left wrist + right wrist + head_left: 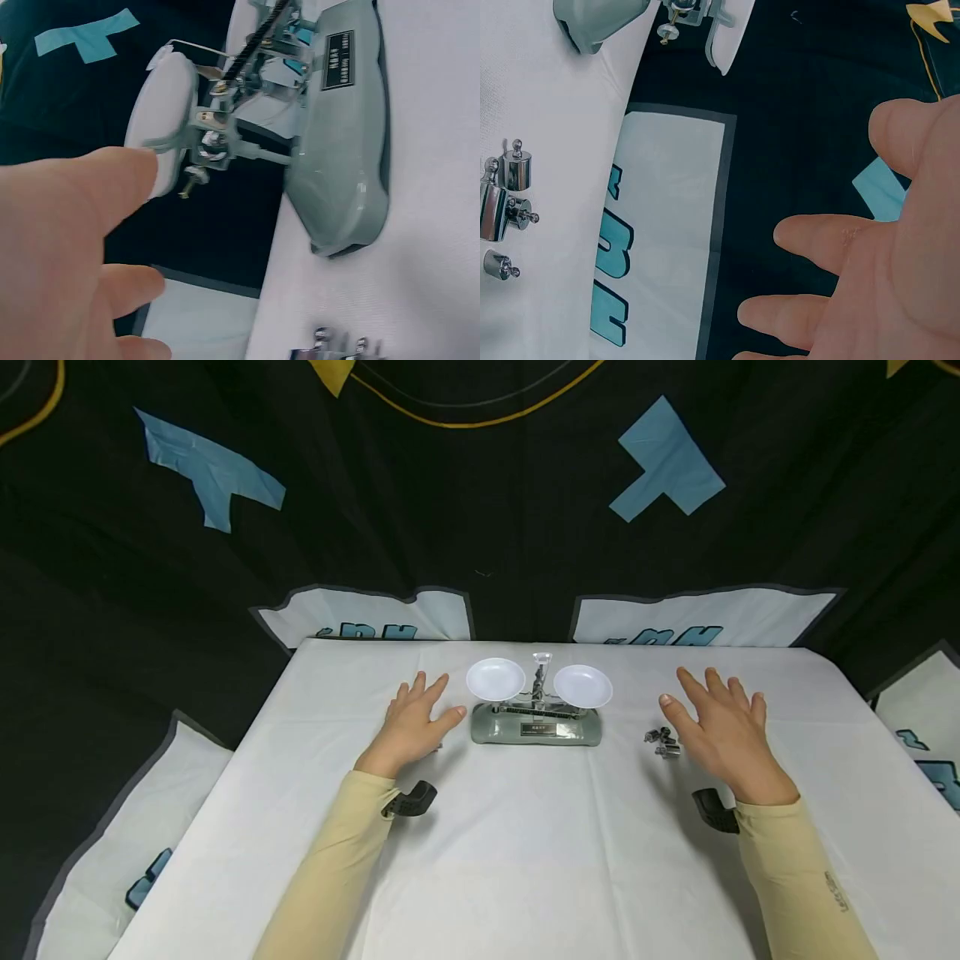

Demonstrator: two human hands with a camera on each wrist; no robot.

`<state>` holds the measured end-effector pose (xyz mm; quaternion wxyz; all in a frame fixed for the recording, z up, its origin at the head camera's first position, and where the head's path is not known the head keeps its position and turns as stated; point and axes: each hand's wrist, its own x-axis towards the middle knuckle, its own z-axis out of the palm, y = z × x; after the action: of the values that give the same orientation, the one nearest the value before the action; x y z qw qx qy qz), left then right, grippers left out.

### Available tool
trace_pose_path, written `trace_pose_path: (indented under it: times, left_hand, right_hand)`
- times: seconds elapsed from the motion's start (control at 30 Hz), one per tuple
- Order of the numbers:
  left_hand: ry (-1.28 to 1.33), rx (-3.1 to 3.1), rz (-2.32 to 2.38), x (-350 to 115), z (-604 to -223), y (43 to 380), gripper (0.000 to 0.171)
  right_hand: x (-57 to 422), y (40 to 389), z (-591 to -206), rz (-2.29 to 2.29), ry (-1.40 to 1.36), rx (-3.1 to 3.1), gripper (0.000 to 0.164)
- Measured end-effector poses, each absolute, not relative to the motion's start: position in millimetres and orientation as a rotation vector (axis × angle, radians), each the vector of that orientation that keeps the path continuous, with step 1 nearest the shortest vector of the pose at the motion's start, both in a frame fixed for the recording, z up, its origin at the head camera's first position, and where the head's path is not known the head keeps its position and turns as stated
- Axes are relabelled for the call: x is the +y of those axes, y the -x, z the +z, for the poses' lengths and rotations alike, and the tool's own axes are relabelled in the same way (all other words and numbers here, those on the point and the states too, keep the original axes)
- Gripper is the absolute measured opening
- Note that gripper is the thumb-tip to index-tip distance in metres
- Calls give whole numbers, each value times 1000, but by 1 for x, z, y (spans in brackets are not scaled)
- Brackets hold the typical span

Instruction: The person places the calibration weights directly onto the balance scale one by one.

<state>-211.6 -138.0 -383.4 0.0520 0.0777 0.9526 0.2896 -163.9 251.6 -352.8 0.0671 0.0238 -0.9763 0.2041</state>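
A green-grey balance scale [536,727] stands at the middle of the far side of the table, with a white left pan [496,679] and a white right pan [582,686]. To its left hovers my left hand [411,727], fingers spread, holding nothing. Metal weights [337,352] show at the bottom of the left wrist view, mostly hidden under that hand in the head view. My right hand [727,735] is spread too, with nothing in it, just right of several shiny metal weights [664,742]. Some of these weights [516,169] stand and others lie on their sides.
A white cloth covers the table [525,860]. Behind it hangs a black curtain [517,527] with blue and white patches. Each wrist carries a black camera mount [411,799], and both arms wear a beige sleeve [326,868].
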Motion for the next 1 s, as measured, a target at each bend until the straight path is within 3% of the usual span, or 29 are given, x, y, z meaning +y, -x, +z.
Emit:
trace_pose_path:
  times: [0.6, 1.0]
  left_hand:
    - [-241, 2769, 1413, -115, -413, 218, 72]
    - [-159, 2772, 1710, -94, -436, 215, 53]
  right_hand:
    - [249, 163, -354, 648, -98, -2955, 71]
    - [249, 164, -354, 644, -102, -2999, 71]
